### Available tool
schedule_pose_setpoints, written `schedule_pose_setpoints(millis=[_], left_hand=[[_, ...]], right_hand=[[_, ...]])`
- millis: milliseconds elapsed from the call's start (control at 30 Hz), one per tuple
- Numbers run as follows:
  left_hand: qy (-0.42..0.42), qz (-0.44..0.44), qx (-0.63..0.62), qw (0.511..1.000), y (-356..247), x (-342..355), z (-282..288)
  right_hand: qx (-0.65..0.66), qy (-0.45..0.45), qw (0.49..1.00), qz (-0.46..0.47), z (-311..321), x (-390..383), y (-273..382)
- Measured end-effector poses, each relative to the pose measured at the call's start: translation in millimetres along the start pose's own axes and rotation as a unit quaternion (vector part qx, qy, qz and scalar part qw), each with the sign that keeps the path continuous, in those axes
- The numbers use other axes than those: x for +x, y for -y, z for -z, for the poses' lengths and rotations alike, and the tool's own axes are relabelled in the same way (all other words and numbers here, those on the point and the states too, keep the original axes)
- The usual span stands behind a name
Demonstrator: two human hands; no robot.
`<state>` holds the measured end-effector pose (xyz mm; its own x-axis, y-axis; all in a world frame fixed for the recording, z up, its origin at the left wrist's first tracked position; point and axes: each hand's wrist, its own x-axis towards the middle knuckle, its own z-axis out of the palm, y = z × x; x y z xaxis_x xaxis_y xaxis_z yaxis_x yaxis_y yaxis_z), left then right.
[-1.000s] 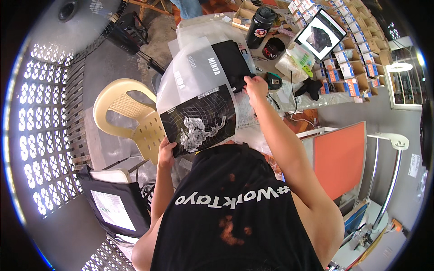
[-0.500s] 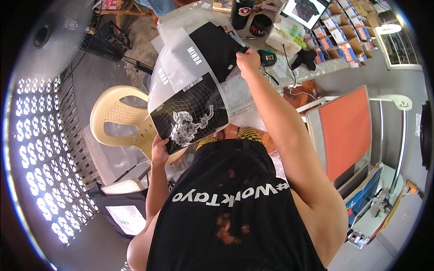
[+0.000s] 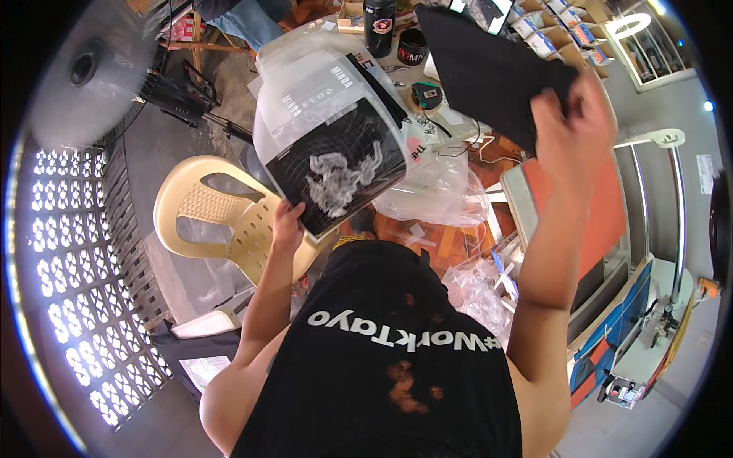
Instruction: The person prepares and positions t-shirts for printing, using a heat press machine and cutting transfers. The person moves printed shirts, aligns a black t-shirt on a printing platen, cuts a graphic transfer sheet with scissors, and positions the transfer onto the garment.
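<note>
At the near corner of a printed transfer-like sheet (image 3: 298, 172), my left hand (image 3: 289, 221) pinches the edge. The sheet is glossy black with a pale silvery figure and grid lines; its far part is translucent with white lettering. Up at the right, a black flat piece (image 3: 481, 76) hangs from my right hand (image 3: 573, 130), which is closed on its corner and smeared by motion. Whether that piece is cloth or film I cannot tell. More dark and translucent sheets (image 3: 378, 88) lie under the printed one on the table.
On the table stand a black tumbler (image 3: 379, 27) and a dark round container (image 3: 411, 47), near a green-black tape measure (image 3: 426, 95). A cream plastic chair (image 3: 221, 206) is at left, beside a fan (image 3: 88, 69). A flat press with an orange pad (image 3: 603, 237) stands at right.
My right hand has lifted the black piece off the table and swung it right. The printed sheet has shifted slightly right in my left hand, uncovering clear plastic beyond the table edge.
</note>
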<state>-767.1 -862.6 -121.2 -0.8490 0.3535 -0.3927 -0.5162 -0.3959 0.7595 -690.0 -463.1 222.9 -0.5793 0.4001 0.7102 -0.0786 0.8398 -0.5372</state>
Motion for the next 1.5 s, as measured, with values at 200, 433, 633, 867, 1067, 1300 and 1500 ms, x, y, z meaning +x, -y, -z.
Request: schedule_pose_setpoints(millis=[200, 433, 633, 867, 1067, 1300, 1500], left_hand=[[-0.204, -0.088, 0.281, 0.934, 4, 63, -50], [0.365, -0.223, 0.475, 0.769, -22, -106, -254], [0.544, -0.199, 0.475, 0.662, 67, -195, -310], [0.537, -0.224, 0.358, 0.730, 89, -217, -309], [0.546, -0.435, 0.362, 0.618, 61, -206, -335], [0.590, -0.328, 0.300, 0.674, 49, -156, -318], [0.511, -0.382, 0.395, 0.661, 1, -148, -353]], right_hand=[[-0.027, 0.096, 0.995, -0.008, 120, -108, -1], [0.026, 0.235, 0.968, -0.090, 147, -244, -3], [0.048, 0.214, 0.943, -0.251, 169, -311, 15], [0.113, 0.202, 0.923, -0.307, 193, -355, 20], [-0.022, 0.135, 0.926, -0.353, 201, -423, -18], [-0.007, -0.004, 0.928, -0.371, 232, -404, -22], [-0.128, -0.111, 0.934, -0.314, 247, -354, 0]])
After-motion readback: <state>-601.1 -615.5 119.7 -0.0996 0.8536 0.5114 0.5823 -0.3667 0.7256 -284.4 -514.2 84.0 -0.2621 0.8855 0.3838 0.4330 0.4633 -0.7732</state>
